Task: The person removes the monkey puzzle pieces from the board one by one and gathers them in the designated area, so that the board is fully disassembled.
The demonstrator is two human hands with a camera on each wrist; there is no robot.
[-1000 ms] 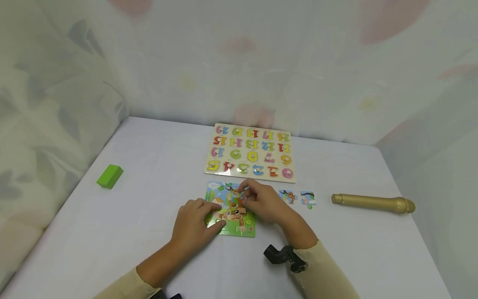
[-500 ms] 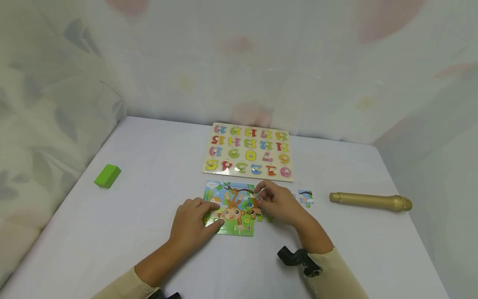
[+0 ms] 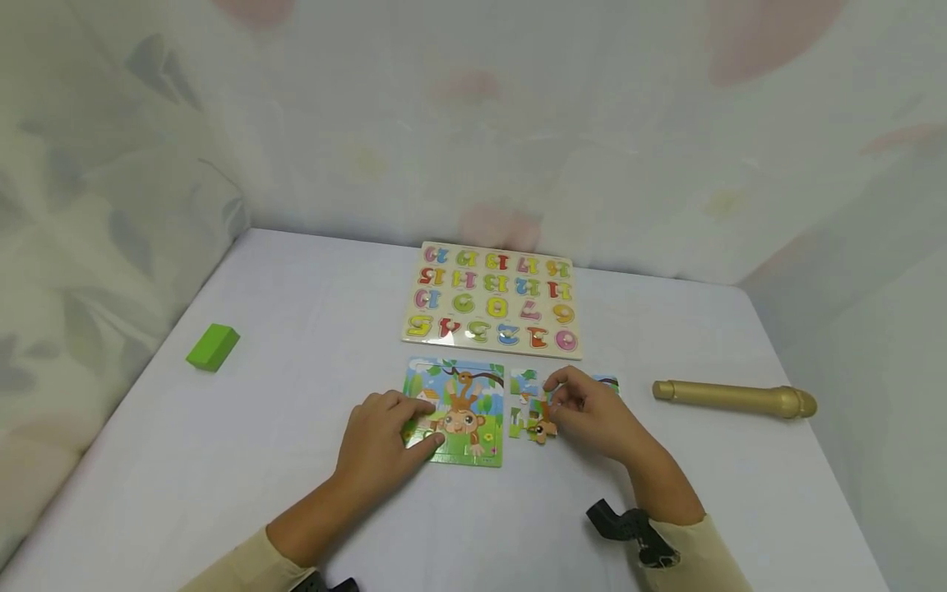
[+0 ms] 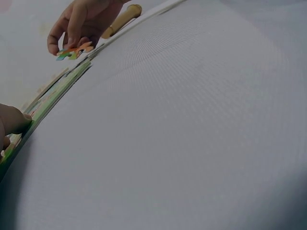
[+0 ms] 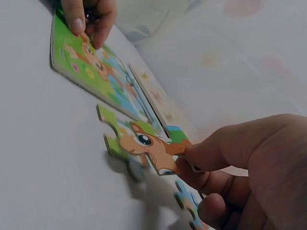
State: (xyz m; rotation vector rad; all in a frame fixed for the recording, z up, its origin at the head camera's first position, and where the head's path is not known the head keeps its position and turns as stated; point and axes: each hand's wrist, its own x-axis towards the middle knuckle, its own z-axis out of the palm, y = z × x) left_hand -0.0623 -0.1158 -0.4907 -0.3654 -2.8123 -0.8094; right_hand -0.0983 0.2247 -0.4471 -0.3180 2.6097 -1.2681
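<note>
My right hand [image 3: 598,421] pinches a jigsaw piece [image 5: 160,149] between thumb and fingertips; a brown animal's face with one eye is printed on it. The piece is held over the loose jigsaw pieces [image 3: 524,381] to the right of the monkey puzzle board [image 3: 466,455], and partly covers them. My left hand [image 3: 379,436] rests on the board's left side, thumb and index finger spread and touching it. The board's picture shows a monkey hanging from a branch, partly hidden by that hand. Another loose piece [image 3: 609,381] peeks out behind my right hand.
A number puzzle board [image 3: 481,300] lies behind the monkey puzzle. At the right lies a gold toy microphone [image 3: 732,400], and at the far left a green block [image 3: 213,348]. Patterned cloth walls [image 3: 473,123] enclose the white table.
My right hand has moved right with the piece, from over the monkey puzzle to over the loose pieces. The monkey picture is now less covered. My left hand has stayed put.
</note>
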